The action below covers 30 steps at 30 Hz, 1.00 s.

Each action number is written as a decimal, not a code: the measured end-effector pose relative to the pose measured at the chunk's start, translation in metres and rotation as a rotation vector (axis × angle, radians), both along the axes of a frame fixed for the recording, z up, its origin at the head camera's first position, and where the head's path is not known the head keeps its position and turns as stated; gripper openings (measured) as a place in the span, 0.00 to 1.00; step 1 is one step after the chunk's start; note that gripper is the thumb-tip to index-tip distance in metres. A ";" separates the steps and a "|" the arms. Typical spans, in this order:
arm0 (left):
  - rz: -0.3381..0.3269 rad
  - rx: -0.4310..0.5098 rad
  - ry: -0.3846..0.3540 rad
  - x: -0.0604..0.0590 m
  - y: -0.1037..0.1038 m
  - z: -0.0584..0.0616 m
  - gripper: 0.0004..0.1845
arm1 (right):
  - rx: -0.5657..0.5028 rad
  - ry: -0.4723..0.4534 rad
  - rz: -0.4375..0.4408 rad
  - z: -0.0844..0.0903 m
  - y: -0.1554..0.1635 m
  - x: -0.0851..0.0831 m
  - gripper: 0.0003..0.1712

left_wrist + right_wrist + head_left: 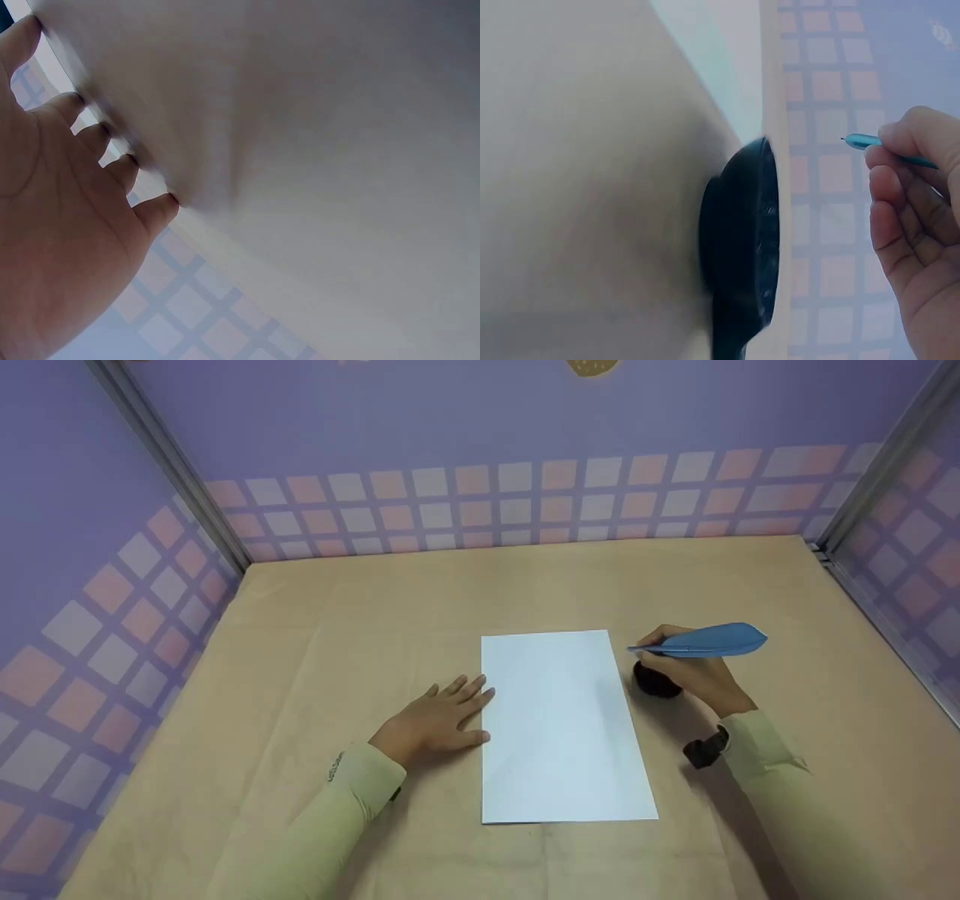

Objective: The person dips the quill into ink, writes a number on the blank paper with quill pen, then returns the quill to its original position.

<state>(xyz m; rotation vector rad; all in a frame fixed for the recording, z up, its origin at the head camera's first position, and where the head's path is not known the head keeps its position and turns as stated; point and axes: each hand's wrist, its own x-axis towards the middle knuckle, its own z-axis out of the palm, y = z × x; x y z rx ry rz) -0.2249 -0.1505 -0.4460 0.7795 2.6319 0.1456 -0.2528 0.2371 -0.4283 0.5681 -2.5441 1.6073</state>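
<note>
My right hand (697, 675) pinches a blue feather quill pen (716, 642) between thumb and fingers, its vane pointing right and its tip pointing left. Beneath that hand sits a small black dish (657, 682), partly covered by it in the head view. From the right wrist, the pen tip (861, 141) shows clear of the dish's rim (766, 217). A white sheet of paper (559, 727) lies on the table, left of the dish. With fingers spread, my left hand (435, 721) rests at the paper's left edge; its fingertips (171, 201) touch down there.
A beige cloth (360, 622) covers the table, with slight creases. Purple walls (487, 420) with pink and white squares enclose the back and both sides, joined by metal posts (172, 457). A black band (705, 750) is on my right wrist.
</note>
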 end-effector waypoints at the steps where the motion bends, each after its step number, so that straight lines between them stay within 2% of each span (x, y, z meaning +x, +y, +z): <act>1: 0.000 -0.002 -0.001 0.000 0.000 0.000 0.40 | 0.002 -0.005 -0.003 0.002 -0.003 0.000 0.11; 4: -0.002 -0.001 -0.001 0.000 0.001 0.001 0.40 | 0.000 -0.041 -0.011 0.009 -0.011 0.003 0.11; 9: 0.000 0.000 0.002 0.000 0.001 0.001 0.40 | -0.063 -0.113 -0.014 0.018 -0.023 0.008 0.13; 18: -0.003 -0.004 0.006 -0.001 0.001 -0.001 0.40 | 0.027 -0.141 -0.065 0.000 -0.033 -0.008 0.15; 24: -0.008 0.005 0.010 -0.001 0.000 -0.001 0.40 | -0.037 -0.158 -0.039 -0.004 -0.042 -0.013 0.15; 30: -0.012 0.017 0.012 0.001 -0.001 0.000 0.40 | -0.063 -0.210 -0.061 0.001 -0.053 -0.011 0.15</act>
